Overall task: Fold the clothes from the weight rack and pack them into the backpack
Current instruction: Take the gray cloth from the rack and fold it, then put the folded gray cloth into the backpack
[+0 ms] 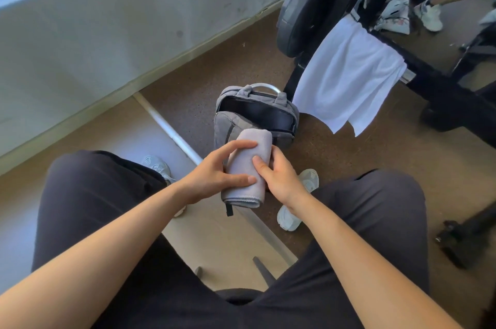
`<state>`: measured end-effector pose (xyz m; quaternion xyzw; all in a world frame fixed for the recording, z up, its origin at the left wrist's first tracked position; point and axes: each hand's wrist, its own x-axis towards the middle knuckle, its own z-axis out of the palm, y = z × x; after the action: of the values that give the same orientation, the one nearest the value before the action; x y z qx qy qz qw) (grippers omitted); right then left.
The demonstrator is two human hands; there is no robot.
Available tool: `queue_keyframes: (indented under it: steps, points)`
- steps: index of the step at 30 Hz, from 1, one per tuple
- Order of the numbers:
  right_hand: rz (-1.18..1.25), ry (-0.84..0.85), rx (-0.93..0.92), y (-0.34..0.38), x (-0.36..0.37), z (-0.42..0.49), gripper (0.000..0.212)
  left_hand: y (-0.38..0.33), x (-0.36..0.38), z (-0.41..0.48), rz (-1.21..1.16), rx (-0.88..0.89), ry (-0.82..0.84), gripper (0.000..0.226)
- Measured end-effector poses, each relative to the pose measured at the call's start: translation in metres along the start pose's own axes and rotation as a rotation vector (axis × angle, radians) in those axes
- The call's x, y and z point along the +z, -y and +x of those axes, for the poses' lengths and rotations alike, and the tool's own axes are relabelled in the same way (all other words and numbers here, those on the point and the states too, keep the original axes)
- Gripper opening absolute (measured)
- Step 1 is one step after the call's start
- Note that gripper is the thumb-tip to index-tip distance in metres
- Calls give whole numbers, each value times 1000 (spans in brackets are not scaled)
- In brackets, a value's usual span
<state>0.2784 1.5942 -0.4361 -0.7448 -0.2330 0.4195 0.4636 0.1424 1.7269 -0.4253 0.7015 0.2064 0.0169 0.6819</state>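
Note:
I hold a folded grey cloth (248, 167) between my knees, just in front of the grey backpack (233, 119). My left hand (214, 173) grips its left side, fingers curled over the top. My right hand (279, 175) grips its right side, thumb pressed on the cloth. The backpack stands on the floor with its top zip open and the dark inside showing. A white garment (346, 76) hangs over a bar of the black weight rack (418, 65) to the right of the backpack.
A black weight plate (306, 6) on a chrome bar sits behind the backpack. A grey wall runs along the left. Another person's legs and white shoes (429, 11) stand at the top right. My own white shoes rest on the brown floor.

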Motion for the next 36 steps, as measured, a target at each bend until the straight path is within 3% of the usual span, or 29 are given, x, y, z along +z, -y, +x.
queue_keyframes:
  steps: [5, 11, 15, 19, 23, 27, 30, 36]
  points:
    - [-112, 69, 15, -4, -19, 25, 45, 9, -8, 14, 75, -11, -98, 65]
    - [-348, -75, -6, -3, -72, 102, 47, 15, -36, 50, 165, -24, -208, 65]
    - [-528, -124, -30, -18, -93, 152, 46, 12, -61, 90, 319, 11, -127, 72]
    - [-533, -76, 3, -37, -97, 181, 47, 0, -85, 143, 486, 94, -8, 71]
    - [-442, -129, 15, -50, -95, 194, 73, -8, -102, 202, 552, 110, 160, 68]
    - [-563, -94, 7, -54, -95, 201, 106, -11, -102, 247, 842, 194, 289, 70]
    - [-702, -84, -13, -58, -98, 202, 114, -11, -89, 267, 1096, 204, 380, 73]
    - [-631, -47, -22, -70, -102, 197, 123, 11, -54, 291, 1529, 273, 614, 68]
